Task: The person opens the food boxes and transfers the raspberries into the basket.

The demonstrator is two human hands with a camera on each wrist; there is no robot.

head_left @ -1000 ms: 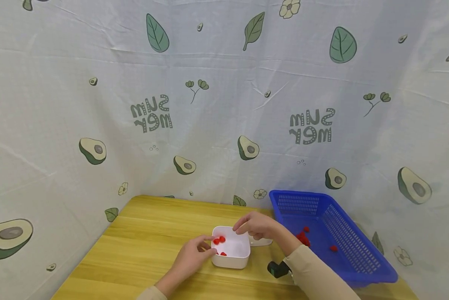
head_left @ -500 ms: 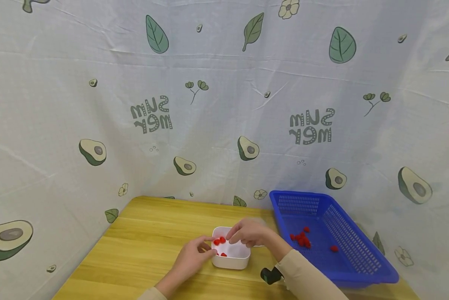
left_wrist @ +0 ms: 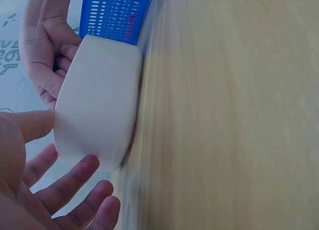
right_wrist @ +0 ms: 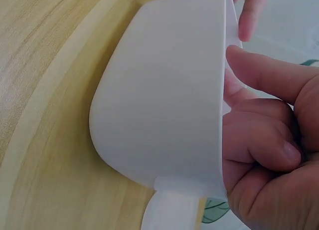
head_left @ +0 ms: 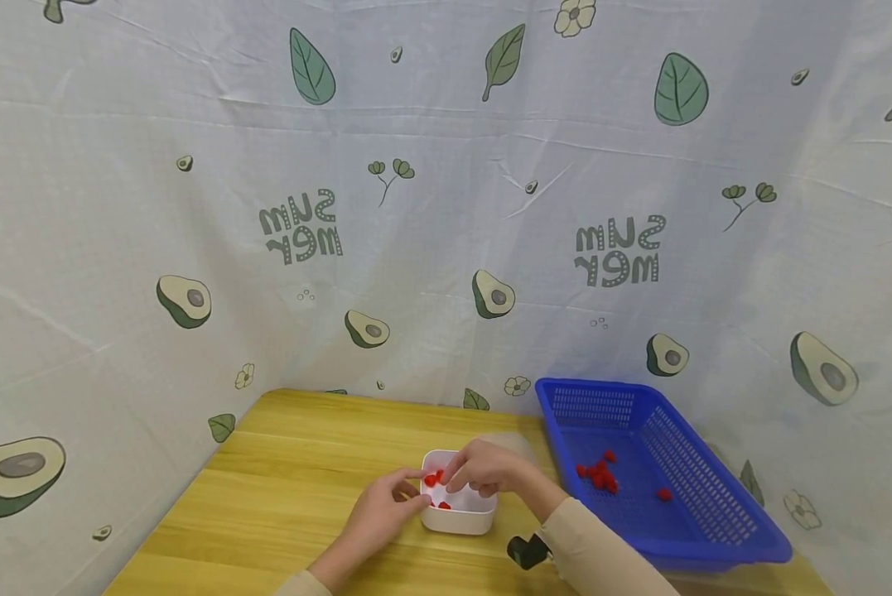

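Observation:
A small white box [head_left: 456, 521] with rounded corners stands on the wooden table, several small red raspberry-like pieces [head_left: 432, 478] inside it. My left hand [head_left: 381, 507] touches its left side with thumb and fingertips. Those fingers are spread and mostly straight in the left wrist view, where the box wall [left_wrist: 99, 100] faces me. My right hand [head_left: 490, 468] reaches over the rim from the right, index finger pointing down inside. In the right wrist view its thumb is extended by the rim and other fingers are curled. The fingertips inside are partly hidden, so whether they pinch anything cannot be seen.
A blue perforated basket [head_left: 714, 542] at the right holds several more red pieces [head_left: 600, 476]. A pale flat piece, perhaps a lid [head_left: 516, 443], lies behind the right hand. A black device [head_left: 527, 550] sits at the right wrist. A patterned curtain [head_left: 431, 248] hangs behind the table.
My right hand has moved left and down from the box's back right rim into the box. The left hand and the box have stayed in place.

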